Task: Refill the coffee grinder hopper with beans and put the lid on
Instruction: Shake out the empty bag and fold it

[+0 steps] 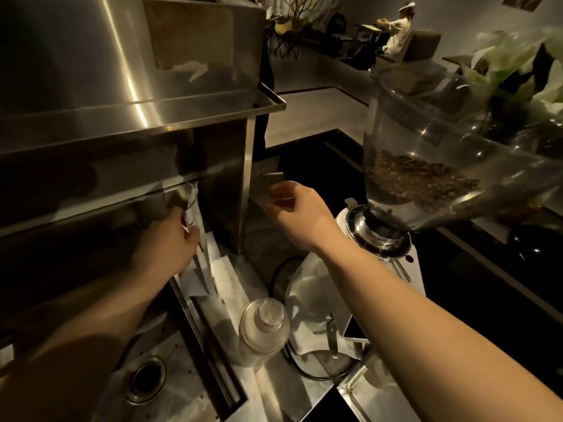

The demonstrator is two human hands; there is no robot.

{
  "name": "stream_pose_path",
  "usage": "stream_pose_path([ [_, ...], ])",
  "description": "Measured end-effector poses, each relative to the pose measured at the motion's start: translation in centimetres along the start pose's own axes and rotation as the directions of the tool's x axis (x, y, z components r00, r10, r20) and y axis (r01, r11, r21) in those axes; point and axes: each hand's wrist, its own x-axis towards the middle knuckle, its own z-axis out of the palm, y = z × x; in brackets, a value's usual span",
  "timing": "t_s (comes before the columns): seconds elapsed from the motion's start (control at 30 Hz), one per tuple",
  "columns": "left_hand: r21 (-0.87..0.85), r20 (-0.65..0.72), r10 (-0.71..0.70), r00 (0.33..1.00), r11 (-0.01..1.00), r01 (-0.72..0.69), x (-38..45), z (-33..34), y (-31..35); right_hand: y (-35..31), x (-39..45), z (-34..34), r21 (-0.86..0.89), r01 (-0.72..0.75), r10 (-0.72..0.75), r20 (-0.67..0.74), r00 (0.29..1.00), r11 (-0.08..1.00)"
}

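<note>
— What's biggest here?
— The steel espresso machine (122, 117), upper left. Right of it stands the grinder (380, 239), its clear hopper (426, 141) open-topped and holding a shallow layer of beans (417, 178).

— And the hands?
— The left hand (170, 239) grips a white bag (198, 236) against the machine's side, fingers curled around it. The right hand (292, 211) reaches toward a flat clear piece (274, 187) beside the machine; its fingers touch it, but whether they grip is unclear. Both hands are well apart from the hopper.

— Smaller things?
— A clear bottle (263, 327) and a white cloth (313, 296) below.
</note>
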Motion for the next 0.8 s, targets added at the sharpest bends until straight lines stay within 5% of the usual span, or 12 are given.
stream_pose_path([
  [0.23,0.088,-0.015,-0.104,0.994,0.991,0.105,4.9,1.5,2.2,1.9,0.4,0.6,0.028,-0.021,0.021,-0.018,1.0,0.999],
  [0.43,0.1,-0.03,-0.027,0.999,0.994,0.03,7.4,3.3,3.0,3.0,0.2,1.0,0.055,-0.024,0.025,-0.009,1.0,0.998],
  [0.8,-0.055,0.166,-0.158,0.973,0.984,0.17,7.7,6.2,2.0,3.8,0.4,1.3,0.094,-0.027,0.024,0.037,0.999,0.995],
])
